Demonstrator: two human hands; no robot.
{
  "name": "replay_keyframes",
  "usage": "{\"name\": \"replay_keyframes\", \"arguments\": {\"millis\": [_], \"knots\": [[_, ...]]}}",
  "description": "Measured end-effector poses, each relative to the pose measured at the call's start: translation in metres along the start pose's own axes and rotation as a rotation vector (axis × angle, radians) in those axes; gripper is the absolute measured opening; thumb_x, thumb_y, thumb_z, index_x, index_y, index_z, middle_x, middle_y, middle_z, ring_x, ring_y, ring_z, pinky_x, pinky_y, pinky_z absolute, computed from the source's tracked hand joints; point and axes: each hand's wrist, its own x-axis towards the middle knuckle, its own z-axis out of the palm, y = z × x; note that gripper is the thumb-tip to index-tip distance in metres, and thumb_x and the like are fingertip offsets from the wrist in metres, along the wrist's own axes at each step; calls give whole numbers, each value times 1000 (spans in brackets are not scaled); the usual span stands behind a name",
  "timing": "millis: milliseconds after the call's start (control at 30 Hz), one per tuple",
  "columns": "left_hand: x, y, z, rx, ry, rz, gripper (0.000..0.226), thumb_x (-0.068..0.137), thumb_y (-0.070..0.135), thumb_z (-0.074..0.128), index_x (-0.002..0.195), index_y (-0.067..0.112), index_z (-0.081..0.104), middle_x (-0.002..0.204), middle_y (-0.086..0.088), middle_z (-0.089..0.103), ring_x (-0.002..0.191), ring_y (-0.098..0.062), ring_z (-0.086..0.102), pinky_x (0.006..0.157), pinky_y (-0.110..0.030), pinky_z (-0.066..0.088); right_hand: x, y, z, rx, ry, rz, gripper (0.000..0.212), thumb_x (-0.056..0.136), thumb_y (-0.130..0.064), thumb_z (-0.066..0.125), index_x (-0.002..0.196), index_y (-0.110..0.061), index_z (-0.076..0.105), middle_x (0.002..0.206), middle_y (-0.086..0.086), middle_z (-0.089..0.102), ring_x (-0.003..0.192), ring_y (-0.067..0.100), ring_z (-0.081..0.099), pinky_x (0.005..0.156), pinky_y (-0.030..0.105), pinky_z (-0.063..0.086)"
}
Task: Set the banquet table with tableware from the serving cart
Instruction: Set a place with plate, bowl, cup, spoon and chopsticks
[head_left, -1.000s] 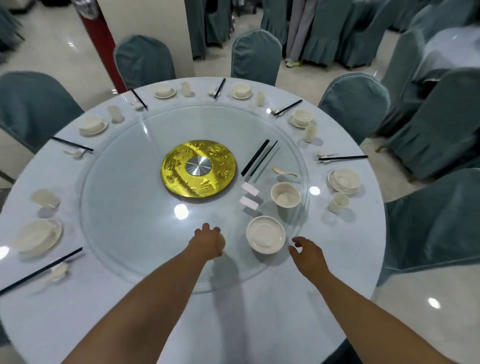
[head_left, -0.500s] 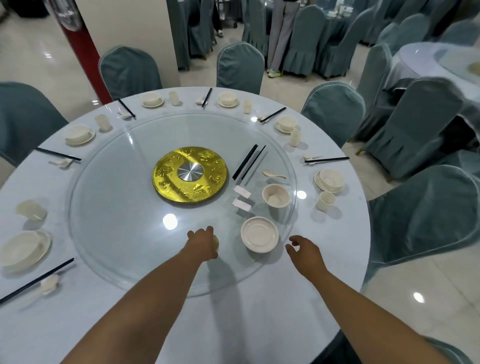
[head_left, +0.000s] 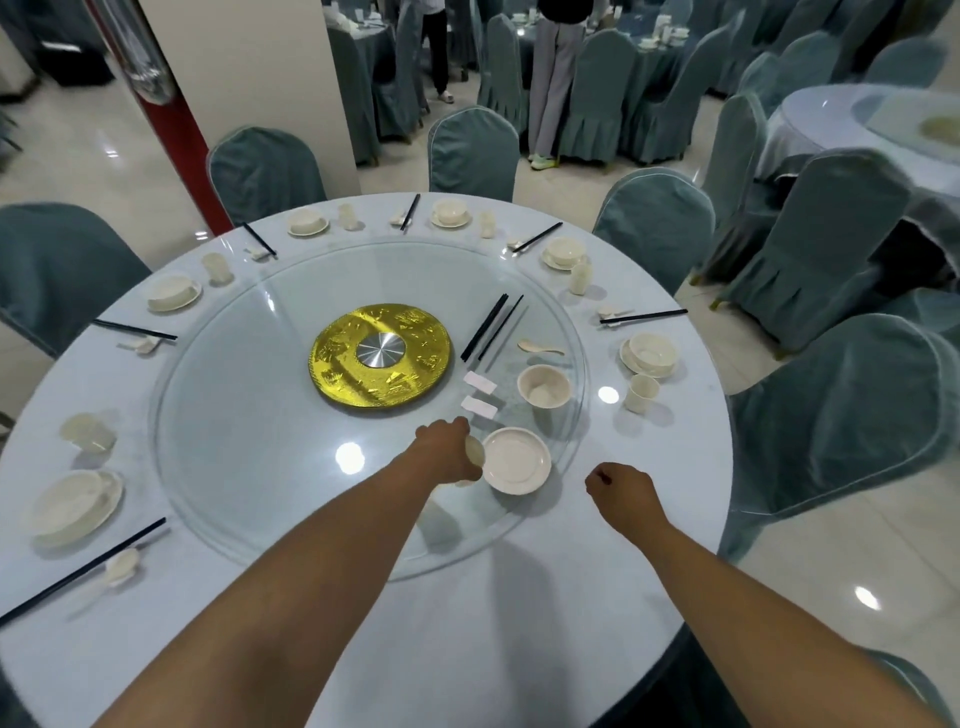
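My left hand (head_left: 451, 451) grips a small cream cup (head_left: 475, 451) on the glass turntable (head_left: 249, 467), just left of a cream plate (head_left: 517, 461). Beyond the plate on the glass lie a cream bowl (head_left: 544, 386), a spoon (head_left: 539, 347), two black chopsticks (head_left: 491, 326) and two white chopstick rests (head_left: 479, 395). My right hand (head_left: 623, 491) hovers over the tablecloth to the right of the plate, fingers curled, holding nothing.
A gold disc (head_left: 380, 356) marks the turntable's centre. Place settings of plates, bowls, cups, spoons and chopsticks ring the round table (head_left: 519, 649). Grey-green covered chairs (head_left: 852, 415) surround it. People stand among other tables at the back.
My left hand with the cup has shifted right, closer to the plate. My right hand has curled into a fist. The view has tilted up slightly.
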Motion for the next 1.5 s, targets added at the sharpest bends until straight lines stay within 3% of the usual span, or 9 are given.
{"name": "replay_keyframes", "arguments": {"millis": [233,567,700,933,1067,1167,1300,1400,1500], "knots": [[-3,62,75,-4,-115,104,70,76,44,72,133,16,42,124,-11,56,115,-31,55,95,-35,41,-24,55,-8,128,-9,124,25,93,-14,44,86,5,59,89,19,67,67,16,49,60,28,41],[-2,98,160,83,-319,141,73,74,46,74,132,16,40,125,-12,50,115,-34,49,95,-41,44,-40,123,-2,70,-32,222,23,96,-18,46,87,-8,65,82,4,69,70,15,56,69,33,54],[-2,97,169,133,-326,126,73,76,48,72,133,17,38,126,-12,48,114,-34,48,93,-39,41,-38,127,0,77,-63,229,23,96,-18,45,87,-10,65,84,1,68,72,15,57,67,29,51],[4,93,155,39,-343,74,96,75,60,72,149,18,29,141,-12,43,131,-33,42,108,-41,37,-14,114,5,110,-110,233,23,94,-18,45,75,-12,58,74,-1,61,63,12,48,58,25,43],[19,81,124,-49,-209,14,69,90,53,59,142,11,41,137,-15,51,126,-33,49,106,-40,40,10,90,9,75,-104,186,32,94,-18,47,62,-24,47,65,-8,54,61,11,49,56,24,41],[36,60,98,-147,-99,-105,51,94,41,57,132,8,51,127,-16,60,119,-32,55,98,-34,45,31,61,19,101,-154,157,25,94,-19,48,70,-21,55,76,-4,62,77,20,61,70,28,50],[58,32,82,-261,-14,-257,35,95,32,54,116,5,62,118,-13,65,112,-29,58,88,-29,42,55,32,37,140,-238,174,24,93,-18,46,90,-3,65,92,11,69,89,29,66,83,40,56],[76,18,82,-307,-11,-330,26,94,24,50,93,2,62,106,-17,65,98,-30,59,75,-27,37,71,16,49,143,-314,192,30,94,-19,48,111,-3,67,110,14,68,102,31,65,93,40,53],[92,12,86,-360,-42,-401,20,92,15,48,76,3,55,97,-19,62,93,-32,58,69,-25,33,86,8,57,101,-387,221,46,98,-24,48,141,-8,50,139,11,55,125,28,55,109,36,40]]}}
